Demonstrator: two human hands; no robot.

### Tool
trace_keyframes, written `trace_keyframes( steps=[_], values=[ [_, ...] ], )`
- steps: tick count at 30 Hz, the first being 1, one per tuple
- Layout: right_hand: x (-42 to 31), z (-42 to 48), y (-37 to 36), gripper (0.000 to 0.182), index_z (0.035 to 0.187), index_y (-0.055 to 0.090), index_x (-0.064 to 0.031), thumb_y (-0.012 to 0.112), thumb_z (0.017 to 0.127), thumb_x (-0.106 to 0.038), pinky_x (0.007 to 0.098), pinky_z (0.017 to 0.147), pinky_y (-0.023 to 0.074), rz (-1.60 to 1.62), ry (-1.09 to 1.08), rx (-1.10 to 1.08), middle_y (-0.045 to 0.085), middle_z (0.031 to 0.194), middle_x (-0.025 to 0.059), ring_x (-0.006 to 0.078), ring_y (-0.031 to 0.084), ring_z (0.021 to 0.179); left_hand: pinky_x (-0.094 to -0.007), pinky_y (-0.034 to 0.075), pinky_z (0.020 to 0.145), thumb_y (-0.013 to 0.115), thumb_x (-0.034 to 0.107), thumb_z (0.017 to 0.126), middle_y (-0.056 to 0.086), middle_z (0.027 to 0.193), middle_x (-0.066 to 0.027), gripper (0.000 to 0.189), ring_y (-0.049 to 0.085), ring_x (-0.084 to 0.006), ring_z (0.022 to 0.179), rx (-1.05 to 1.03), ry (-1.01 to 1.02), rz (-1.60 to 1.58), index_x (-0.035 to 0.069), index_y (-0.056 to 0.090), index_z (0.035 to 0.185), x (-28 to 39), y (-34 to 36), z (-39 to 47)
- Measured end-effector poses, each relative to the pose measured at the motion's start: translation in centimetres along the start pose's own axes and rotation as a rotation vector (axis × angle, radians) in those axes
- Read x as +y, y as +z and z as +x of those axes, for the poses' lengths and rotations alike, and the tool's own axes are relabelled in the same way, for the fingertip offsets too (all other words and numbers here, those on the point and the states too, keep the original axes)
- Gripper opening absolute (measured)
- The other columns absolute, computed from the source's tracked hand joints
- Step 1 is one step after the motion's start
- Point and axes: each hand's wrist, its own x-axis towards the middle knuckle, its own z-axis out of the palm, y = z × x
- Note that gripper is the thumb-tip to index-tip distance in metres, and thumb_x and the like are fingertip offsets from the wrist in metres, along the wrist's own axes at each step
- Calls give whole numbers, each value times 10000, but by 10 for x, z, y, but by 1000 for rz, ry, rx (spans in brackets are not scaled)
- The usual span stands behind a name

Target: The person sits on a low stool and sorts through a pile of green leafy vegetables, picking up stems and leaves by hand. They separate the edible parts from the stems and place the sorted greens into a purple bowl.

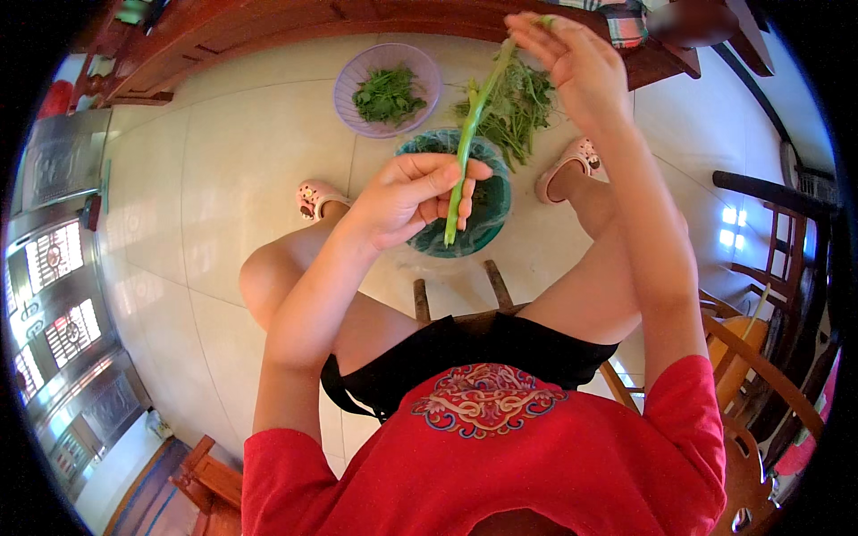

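Observation:
My left hand [419,191] grips the lower part of a long green leafy-vegetable stalk [476,110] between thumb and fingers. The stalk slants up to the right, and its cut lower end pokes out below the fingers. By its upper end, my right hand [583,63] is raised with a small green plant piece [546,21] at its fingertips. Whether these fingers also touch the stalk is hard to see. Beneath my left hand is a green bin [493,224] lined with clear plastic, its dark contents partly hidden.
Beyond the bin, a purple plastic basket [345,110] contains picked greens [389,97]. A heap of leafy stems [519,107] lies on the tiled floor [261,154] to its right. Wooden furniture [281,27] runs along the far side; a wooden chair [757,375] stands at right.

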Motion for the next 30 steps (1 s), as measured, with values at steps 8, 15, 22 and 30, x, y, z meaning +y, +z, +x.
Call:
trace_keyframes(
  steps=[8, 15, 22, 30],
  values=[
    [-54, 60, -115, 219, 912, 500, 134, 446, 776, -30, 267, 796, 446, -354, -543, 409, 560, 903, 176, 227, 543, 880, -272, 461, 575, 479, 168, 826, 537, 754, -64, 258, 538, -153, 649, -160, 12, 72, -52, 523, 953, 9, -4, -14],
    [-120, 48, -188, 163, 791, 627, 8, 564, 698, -110, 210, 439, 328, -861, -836, 1046, 543, 619, 20, 75, 412, 499, -278, 462, 579, 458, 157, 831, 507, 779, -68, 280, 526, -159, 670, -99, 265, 36, -70, 496, 993, 30, -28, -44],
    [-105, 9, -148, 187, 883, 523, 64, 444, 809, -89, 301, 688, 489, -604, -545, 489, 572, 860, 162, 230, 576, 810, -290, 458, 676, 434, 137, 842, 525, 826, -68, 354, 530, -179, 769, 159, 519, -53, -50, 386, 1139, 52, -47, -47],
    [-23, -52, 0, 94, 847, 542, 1, 499, 771, -34, 213, 544, 430, -725, 262, -234, 568, 800, 66, 124, 563, 688, -305, 460, 742, 451, 122, 835, 554, 929, -100, 308, 548, -203, 869, 342, 491, 195, -28, 428, 1102, 48, -32, -28]
  ],
)
